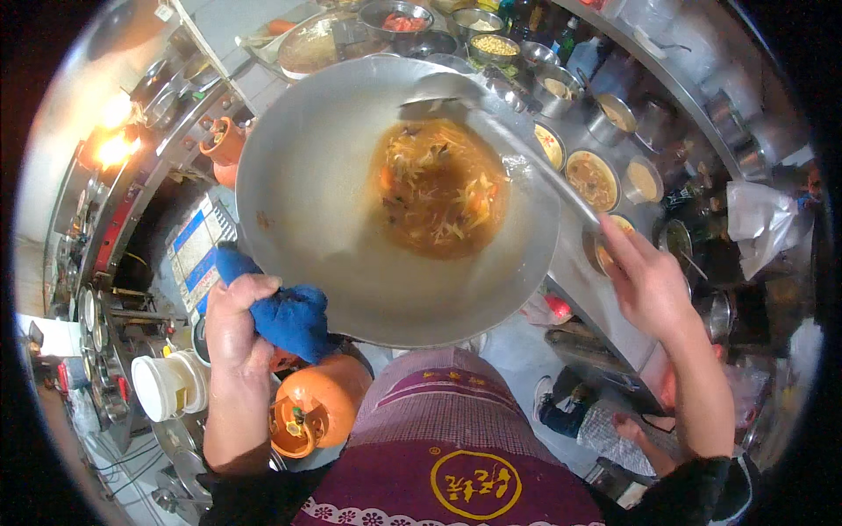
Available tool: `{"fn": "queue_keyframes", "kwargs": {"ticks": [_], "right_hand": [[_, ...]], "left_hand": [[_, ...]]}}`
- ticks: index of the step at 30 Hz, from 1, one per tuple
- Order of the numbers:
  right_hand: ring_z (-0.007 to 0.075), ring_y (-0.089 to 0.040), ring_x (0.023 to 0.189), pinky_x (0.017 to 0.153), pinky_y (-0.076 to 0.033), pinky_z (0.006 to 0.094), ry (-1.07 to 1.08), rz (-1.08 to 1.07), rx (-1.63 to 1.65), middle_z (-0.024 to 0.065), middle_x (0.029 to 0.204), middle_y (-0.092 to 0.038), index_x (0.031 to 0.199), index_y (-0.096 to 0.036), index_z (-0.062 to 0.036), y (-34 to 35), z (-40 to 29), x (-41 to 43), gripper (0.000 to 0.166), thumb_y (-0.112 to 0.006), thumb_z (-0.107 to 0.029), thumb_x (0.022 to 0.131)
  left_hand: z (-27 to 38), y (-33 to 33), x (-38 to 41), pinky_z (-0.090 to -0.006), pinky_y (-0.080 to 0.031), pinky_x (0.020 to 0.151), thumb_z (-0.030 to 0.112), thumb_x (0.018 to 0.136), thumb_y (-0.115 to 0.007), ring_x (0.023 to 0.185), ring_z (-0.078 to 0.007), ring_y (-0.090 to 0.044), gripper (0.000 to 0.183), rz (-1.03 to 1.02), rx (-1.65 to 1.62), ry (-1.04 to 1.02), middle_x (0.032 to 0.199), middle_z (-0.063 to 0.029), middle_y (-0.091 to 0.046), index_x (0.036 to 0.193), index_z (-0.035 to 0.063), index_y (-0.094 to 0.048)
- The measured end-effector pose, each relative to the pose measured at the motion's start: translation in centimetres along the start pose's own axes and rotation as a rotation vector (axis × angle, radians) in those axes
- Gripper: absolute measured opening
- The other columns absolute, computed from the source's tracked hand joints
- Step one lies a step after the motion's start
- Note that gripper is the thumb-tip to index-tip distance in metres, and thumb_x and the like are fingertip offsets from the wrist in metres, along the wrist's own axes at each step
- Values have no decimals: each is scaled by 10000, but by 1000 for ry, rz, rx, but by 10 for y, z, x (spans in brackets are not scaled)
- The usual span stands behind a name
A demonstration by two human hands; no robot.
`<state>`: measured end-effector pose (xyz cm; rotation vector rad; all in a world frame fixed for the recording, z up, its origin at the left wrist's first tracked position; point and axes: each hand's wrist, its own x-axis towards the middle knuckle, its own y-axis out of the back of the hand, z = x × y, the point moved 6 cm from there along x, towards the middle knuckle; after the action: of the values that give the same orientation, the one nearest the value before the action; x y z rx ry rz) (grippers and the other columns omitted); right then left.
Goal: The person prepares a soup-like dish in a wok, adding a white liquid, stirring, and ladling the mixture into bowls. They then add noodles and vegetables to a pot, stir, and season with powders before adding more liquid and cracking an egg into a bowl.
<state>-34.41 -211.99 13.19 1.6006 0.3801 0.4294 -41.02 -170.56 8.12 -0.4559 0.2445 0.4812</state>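
Note:
A large metal wok (302, 184) is tilted in front of me, with brown broth, noodles, and shredded vegetables (447, 191) pooled right of its middle. My left hand (240, 315) grips a bunched blue cloth (289, 319) at the wok's near left rim; whatever the cloth covers is hidden. In my right hand (648, 276) is the long handle of a metal ladle (437, 95). The ladle's bowl is blurred and lies over the wok's far side, above the broth. Beyond my right hand's fingers stand yellow-lined bowls, one of them holding noodle soup (592, 181).
An orange gas cylinder (329, 401) and white buckets (161, 388) stand at lower left. Metal bowls of ingredients (493, 49) line the far counter. Another person's legs and arm (592, 421) show at lower right. A bright flame or light (118, 148) glows at far left.

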Motion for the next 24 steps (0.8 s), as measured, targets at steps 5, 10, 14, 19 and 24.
{"fn": "queue_keyframes", "kwargs": {"ticks": [5,10,14,19,24], "right_hand": [[257,-629,670,518,-515,375,147,-127,-377,69,919,-603,1387,-441,-189,7,-9,-14,653,-587,-70,762],[348,-619,785,688,-522,406,-66,-129,23,156,928,-619,1386,-438,-110,6,0,-19,604,-614,-44,812],[225,-607,636,624,-507,344,-474,-358,657,151,862,-632,1435,-361,-83,-72,-2,-39,608,-592,-76,873],[116,-508,478,351,-409,264,-965,-513,1860,68,778,-587,1433,-353,-49,-111,-92,-103,645,-630,-210,873],[131,-470,446,333,-405,257,-1071,-522,2199,134,771,-556,1401,-325,15,-79,-113,-108,672,-635,-264,874]], "left_hand": [[4,6,9,-320,-525,706,-29,687,-600,714,-211,-636,189,-35,22,34,809,-121,-641,876,-42,-612],[5,12,12,-319,-523,689,-44,688,-603,687,-200,-634,191,-37,88,-6,779,-104,-643,879,-40,-609],[-2,20,18,-321,-526,692,-44,697,-595,685,-202,-637,206,-71,114,19,795,-110,-648,902,-57,-611],[-25,13,24,-332,-528,667,-29,706,-590,668,-209,-634,220,-10,244,68,818,-115,-652,920,-79,-613],[-43,8,20,-324,-525,564,-11,703,-586,595,-217,-622,149,-40,217,145,730,-111,-621,846,-49,-594]]}}
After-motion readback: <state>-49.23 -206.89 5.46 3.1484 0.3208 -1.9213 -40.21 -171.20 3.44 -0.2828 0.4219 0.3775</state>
